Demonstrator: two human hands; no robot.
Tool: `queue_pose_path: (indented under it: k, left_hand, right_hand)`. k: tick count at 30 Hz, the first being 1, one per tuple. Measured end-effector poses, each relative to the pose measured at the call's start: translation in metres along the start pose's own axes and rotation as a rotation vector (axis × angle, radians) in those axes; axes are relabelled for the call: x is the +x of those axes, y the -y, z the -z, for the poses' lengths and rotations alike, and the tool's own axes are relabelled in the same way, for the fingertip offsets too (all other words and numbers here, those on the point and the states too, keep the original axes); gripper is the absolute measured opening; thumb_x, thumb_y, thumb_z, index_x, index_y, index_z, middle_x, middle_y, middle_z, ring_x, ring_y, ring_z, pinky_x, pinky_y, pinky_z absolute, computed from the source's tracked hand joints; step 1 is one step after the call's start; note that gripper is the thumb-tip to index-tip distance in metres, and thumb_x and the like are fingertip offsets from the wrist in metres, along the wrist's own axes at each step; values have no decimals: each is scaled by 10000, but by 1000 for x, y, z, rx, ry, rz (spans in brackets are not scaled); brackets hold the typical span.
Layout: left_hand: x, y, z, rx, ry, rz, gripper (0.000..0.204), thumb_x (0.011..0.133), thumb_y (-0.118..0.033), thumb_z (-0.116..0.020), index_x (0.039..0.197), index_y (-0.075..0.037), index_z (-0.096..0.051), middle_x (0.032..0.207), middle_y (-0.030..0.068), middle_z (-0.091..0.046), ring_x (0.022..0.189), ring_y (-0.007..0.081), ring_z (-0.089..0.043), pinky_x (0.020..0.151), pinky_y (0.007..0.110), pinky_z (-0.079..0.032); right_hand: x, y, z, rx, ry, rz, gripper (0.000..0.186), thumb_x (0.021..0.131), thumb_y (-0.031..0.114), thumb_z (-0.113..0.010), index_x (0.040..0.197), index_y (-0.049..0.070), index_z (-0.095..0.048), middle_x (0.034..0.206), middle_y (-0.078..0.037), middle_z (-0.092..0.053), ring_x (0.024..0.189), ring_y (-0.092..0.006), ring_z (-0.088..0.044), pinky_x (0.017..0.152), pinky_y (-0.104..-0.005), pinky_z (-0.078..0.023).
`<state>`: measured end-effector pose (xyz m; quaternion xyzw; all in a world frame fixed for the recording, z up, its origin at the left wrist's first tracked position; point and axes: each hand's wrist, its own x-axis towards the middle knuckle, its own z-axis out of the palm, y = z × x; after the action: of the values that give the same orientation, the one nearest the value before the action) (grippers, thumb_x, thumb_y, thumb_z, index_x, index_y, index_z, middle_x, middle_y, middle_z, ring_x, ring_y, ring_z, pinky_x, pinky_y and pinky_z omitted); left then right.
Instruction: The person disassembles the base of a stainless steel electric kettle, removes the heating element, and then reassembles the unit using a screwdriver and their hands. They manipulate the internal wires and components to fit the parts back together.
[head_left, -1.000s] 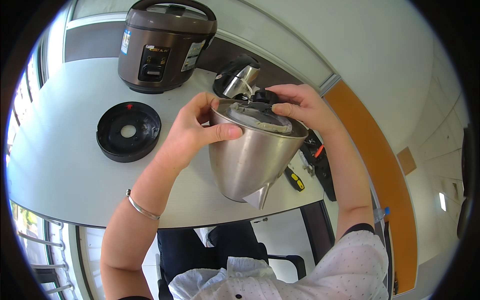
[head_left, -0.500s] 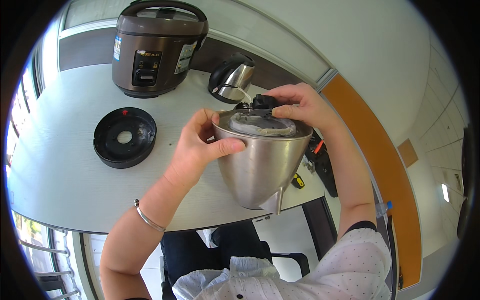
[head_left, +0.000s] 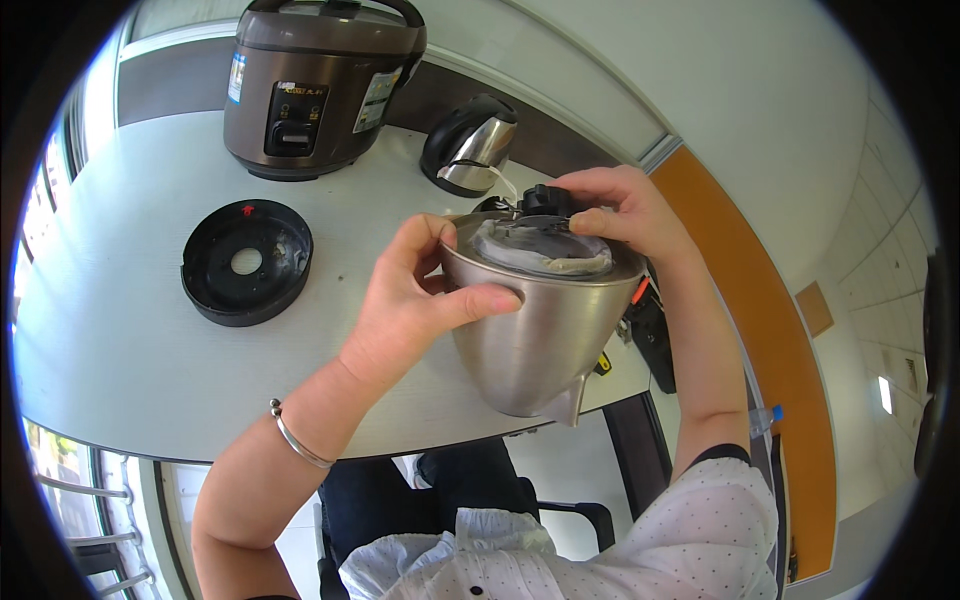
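Note:
A stainless steel kettle body (head_left: 530, 345) stands upside down near the table's front edge, its spout (head_left: 568, 402) pointing down. Its upturned underside shows a greyish ring (head_left: 545, 255) and a black plastic fitting (head_left: 546, 201). My left hand (head_left: 415, 285) grips the rim on the left, thumb pressed to the outer wall. At the far right of the underside, my right hand (head_left: 630, 210) is closed around the black fitting, its thumb near the grey ring. Part of the fitting is hidden behind those fingers. A round black plastic base cover (head_left: 215, 285) with a central hole lies to the left.
A brown rice cooker (head_left: 325, 90) stands at the back left. Beside it is a steel-and-black electric kettle (head_left: 480, 150). Dark tools (head_left: 650, 340) and a yellow-black tool (head_left: 603, 364) lie partly hidden right of the kettle body. An orange panel (head_left: 760, 310) runs along the right.
The kettle body and both hands have shifted slightly right in the picture. My grip looks the same on both sides.

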<state>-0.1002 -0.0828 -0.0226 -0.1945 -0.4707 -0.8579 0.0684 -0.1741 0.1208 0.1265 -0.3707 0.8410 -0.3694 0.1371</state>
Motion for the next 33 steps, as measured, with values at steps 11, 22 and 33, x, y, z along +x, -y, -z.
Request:
queue_pose_path:
  k: [11,22,33]
  left_hand:
    - [-3,3,-3,72,-8,-24,649,577,-249,-899,1005,-64,-447,945,25,-526,889,129,-522,785,293,-470]
    - [-8,0,-7,201,-11,-102,679,561,-264,-903,1033,-52,-463,1003,45,-542,936,153,-538,844,332,-482]
    - [-10,2,-10,423,-32,-322,702,525,-350,-908,1018,-65,-499,1001,60,-582,882,202,-590,755,343,-514]
  right_hand:
    - [-4,-6,3,96,1,-8,380,779,117,-724,1124,-14,-634,1001,-84,-675,897,-119,-623,815,-257,-494]
    - [-9,-14,7,93,-13,8,431,735,124,-739,1131,-9,-636,991,-86,-678,897,-127,-627,814,-265,-500]
    - [-13,-21,7,142,-19,44,541,671,179,-769,1153,-17,-622,1021,-103,-672,933,-153,-631,822,-270,-495]
